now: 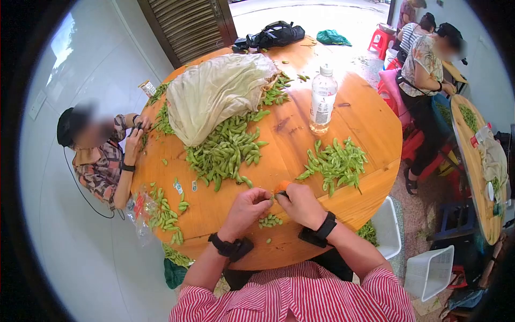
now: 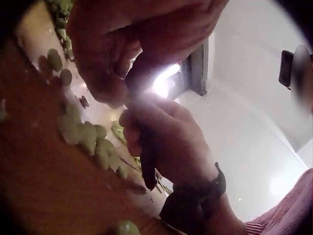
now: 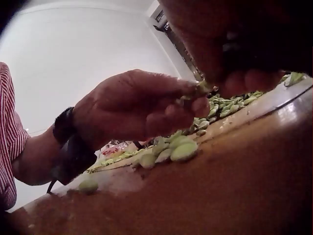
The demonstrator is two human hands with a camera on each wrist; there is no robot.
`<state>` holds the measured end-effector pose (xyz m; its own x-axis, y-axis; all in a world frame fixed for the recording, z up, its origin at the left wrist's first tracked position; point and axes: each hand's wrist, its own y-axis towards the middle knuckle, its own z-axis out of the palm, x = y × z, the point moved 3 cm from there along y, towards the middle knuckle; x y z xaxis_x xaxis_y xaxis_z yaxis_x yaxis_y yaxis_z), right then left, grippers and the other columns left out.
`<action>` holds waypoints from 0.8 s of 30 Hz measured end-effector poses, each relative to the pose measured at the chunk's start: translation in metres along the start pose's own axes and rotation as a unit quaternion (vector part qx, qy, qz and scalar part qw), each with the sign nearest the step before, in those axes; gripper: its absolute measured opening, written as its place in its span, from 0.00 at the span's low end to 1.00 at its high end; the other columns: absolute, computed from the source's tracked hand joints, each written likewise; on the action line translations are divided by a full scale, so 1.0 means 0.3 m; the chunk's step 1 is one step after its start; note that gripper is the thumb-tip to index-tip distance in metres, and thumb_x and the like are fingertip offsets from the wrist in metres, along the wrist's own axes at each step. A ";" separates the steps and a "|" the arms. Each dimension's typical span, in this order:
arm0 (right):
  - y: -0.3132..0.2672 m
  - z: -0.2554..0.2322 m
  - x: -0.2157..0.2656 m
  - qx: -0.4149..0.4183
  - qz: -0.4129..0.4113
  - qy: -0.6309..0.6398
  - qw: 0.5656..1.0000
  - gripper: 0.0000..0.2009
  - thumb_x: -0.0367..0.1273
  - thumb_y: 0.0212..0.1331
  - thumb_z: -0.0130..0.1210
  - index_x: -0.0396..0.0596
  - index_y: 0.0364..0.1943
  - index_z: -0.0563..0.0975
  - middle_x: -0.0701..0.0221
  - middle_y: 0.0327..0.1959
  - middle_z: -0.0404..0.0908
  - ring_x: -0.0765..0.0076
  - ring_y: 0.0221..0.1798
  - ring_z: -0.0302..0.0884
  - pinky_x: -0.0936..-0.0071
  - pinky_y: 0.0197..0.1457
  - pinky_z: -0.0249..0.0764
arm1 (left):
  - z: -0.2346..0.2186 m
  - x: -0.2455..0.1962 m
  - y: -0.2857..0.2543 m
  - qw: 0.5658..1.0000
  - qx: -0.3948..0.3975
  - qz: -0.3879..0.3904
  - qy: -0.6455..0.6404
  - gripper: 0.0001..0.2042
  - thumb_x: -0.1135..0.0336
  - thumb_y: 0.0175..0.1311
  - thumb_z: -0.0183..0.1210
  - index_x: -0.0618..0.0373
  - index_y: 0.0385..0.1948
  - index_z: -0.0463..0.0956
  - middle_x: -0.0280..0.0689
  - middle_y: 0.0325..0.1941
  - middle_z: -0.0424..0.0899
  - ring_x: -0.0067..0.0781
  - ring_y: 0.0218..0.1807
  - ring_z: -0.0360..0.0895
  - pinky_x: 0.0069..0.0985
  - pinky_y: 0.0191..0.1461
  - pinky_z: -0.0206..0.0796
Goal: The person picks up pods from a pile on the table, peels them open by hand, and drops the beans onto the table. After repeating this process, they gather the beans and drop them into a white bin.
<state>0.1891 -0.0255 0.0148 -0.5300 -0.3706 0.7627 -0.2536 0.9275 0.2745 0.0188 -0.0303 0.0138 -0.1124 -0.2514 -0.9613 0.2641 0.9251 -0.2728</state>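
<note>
My left hand [image 1: 247, 212] pinches a small green pod [image 3: 203, 88] between thumb and fingertips, clearest in the right wrist view. Close against it, my right hand [image 1: 306, 206] has its fingers curled round a small tool with an orange part [image 1: 281, 186]; its dark part [image 2: 148, 161] shows below the fingers in the left wrist view. The tool's tip is hidden. Shelled green beans [image 1: 270, 220] lie on the wooden table [image 1: 289, 247] just under both hands. Beyond the hands is a large heap of pods [image 1: 225, 150], with a smaller pile [image 1: 338, 163] to the right.
A pale cloth bag [image 1: 214, 91] lies over the heap. A clear bottle [image 1: 323, 99] stands at the right, and a black bag [image 1: 276, 35] lies at the far edge. Another person [image 1: 96, 155] works at the left side. White baskets [image 1: 429, 273] stand on the floor at right.
</note>
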 end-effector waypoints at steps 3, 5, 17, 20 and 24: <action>0.000 -0.004 -0.016 -0.003 0.007 -0.002 1.000 0.14 0.33 0.56 0.59 0.35 0.23 0.73 0.46 0.24 0.75 0.38 0.31 0.76 0.53 0.32 0.70 | 0.002 0.004 0.001 1.000 0.024 -0.017 -0.005 0.06 0.71 0.64 0.60 0.62 0.39 0.77 0.27 0.29 0.79 0.15 0.26 0.72 0.15 0.30 0.66; 0.001 -0.012 -0.012 0.020 0.019 -0.006 1.000 0.14 0.33 0.56 0.59 0.34 0.22 0.73 0.45 0.24 0.74 0.38 0.31 0.76 0.53 0.32 0.70 | 0.008 0.005 0.001 0.999 0.032 -0.018 0.011 0.06 0.71 0.65 0.60 0.62 0.40 0.77 0.28 0.28 0.79 0.15 0.26 0.72 0.15 0.30 0.66; 0.015 -0.163 -0.112 -0.099 0.048 -0.064 0.992 0.07 0.29 0.55 0.54 0.37 0.28 0.76 0.49 0.24 0.77 0.42 0.31 0.78 0.55 0.33 0.73 | 0.038 0.003 -0.018 0.978 -0.019 0.112 0.177 0.08 0.69 0.63 0.60 0.64 0.39 0.78 0.30 0.30 0.81 0.19 0.27 0.75 0.19 0.32 0.68; 0.019 -0.242 -0.181 -0.103 0.054 -0.147 0.982 0.08 0.27 0.57 0.52 0.39 0.38 0.78 0.49 0.27 0.79 0.41 0.35 0.78 0.53 0.38 0.73 | 0.051 -0.045 -0.060 0.949 0.005 0.138 0.284 0.07 0.69 0.61 0.59 0.63 0.36 0.80 0.42 0.30 0.83 0.32 0.28 0.80 0.26 0.36 0.71; 0.004 -0.292 -0.130 -0.103 0.113 -0.181 0.971 0.11 0.25 0.57 0.51 0.36 0.43 0.73 0.48 0.35 0.78 0.40 0.40 0.77 0.53 0.42 0.74 | -0.025 -0.040 -0.022 0.909 -0.086 0.227 0.338 0.09 0.70 0.58 0.61 0.59 0.39 0.80 0.43 0.34 0.82 0.41 0.35 0.80 0.32 0.40 0.72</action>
<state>0.2804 -0.0058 0.0366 -0.8124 -0.1138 0.5718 0.0509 0.9632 0.2639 0.0113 -0.0313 0.0274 -0.6070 0.3461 -0.7154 0.2829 0.9353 0.2125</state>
